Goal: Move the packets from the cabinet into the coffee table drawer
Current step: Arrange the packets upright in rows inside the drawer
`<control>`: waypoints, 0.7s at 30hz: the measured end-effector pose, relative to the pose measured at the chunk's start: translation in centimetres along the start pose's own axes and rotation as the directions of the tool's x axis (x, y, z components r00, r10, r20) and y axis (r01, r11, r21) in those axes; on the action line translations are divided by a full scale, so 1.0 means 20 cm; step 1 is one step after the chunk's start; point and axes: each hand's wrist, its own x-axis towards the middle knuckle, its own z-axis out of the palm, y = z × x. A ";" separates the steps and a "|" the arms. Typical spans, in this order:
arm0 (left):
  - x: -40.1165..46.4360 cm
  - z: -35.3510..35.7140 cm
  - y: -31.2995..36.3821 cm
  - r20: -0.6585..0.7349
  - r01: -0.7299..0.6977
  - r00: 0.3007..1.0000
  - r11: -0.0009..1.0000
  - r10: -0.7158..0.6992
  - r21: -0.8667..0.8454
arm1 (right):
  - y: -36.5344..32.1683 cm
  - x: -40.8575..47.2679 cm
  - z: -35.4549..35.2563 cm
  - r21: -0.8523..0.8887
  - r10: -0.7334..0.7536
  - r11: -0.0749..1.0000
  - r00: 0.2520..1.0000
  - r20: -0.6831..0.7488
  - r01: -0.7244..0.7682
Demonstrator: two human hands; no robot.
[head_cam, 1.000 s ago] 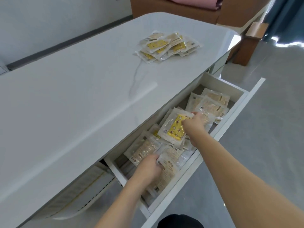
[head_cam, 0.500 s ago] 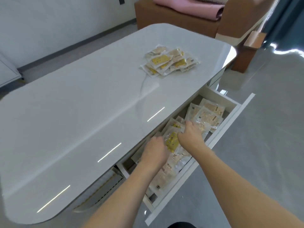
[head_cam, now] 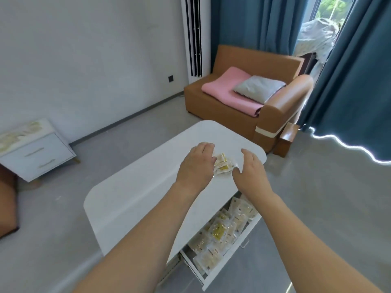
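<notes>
A small pile of packets [head_cam: 222, 166] lies on the white worktop [head_cam: 135, 193] near its far end, between the left hand [head_cam: 195, 166] and the right hand [head_cam: 249, 174]. Both grips are wide, fingers relaxed, flanking the pile. More packets fill the open drawer [head_cam: 220, 269] below.

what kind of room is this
Most likely a home living room: a brown sofa with a pink blanket, a white coffee table with an open drawer, and long blue curtains at the window.
</notes>
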 end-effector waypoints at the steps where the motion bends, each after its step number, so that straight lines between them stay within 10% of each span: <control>1: 0.03 -0.13 0.02 -0.021 -0.008 1.000 1.000 0.008 0.012 | -0.09 -0.02 -0.08 0.010 -0.003 1.000 1.000 -0.009 0.003; 21: -0.18 -1.09 -0.64 -0.213 0.175 0.965 0.980 -0.152 0.097 | -1.13 -0.10 0.00 0.062 -0.258 0.965 0.963 0.075 0.254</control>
